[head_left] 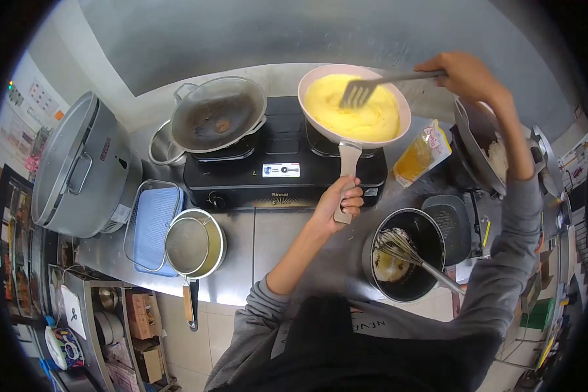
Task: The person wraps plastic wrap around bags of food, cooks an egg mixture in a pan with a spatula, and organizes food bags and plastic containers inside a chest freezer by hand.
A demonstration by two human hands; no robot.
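Yellow egg-like mixture (pixel 377 116) covers the bottom of a pink pan (pixel 404 108) on the right burner of a black gas stove (pixel 242 186). My left hand (pixel 340 204) is closed around the pan's beige handle, below the stove's front edge. At the upper right, my right hand (pixel 467 77) grips the handle of a grey slotted spatula (pixel 358 93). The spatula's slotted head is in the pan, touching the yellow mixture and slightly blurred. A pouch of yellow liquid (pixel 417 162) stands to the right of the pan.
A dark wok (pixel 221 117) sits on the left burner. Farther left are a large grey cooker (pixel 85 176) and a blue tray (pixel 155 225). A strainer (pixel 187 245) rests on a pot. A whisk (pixel 405 250) leans in a black pot (pixel 436 228) at front right.
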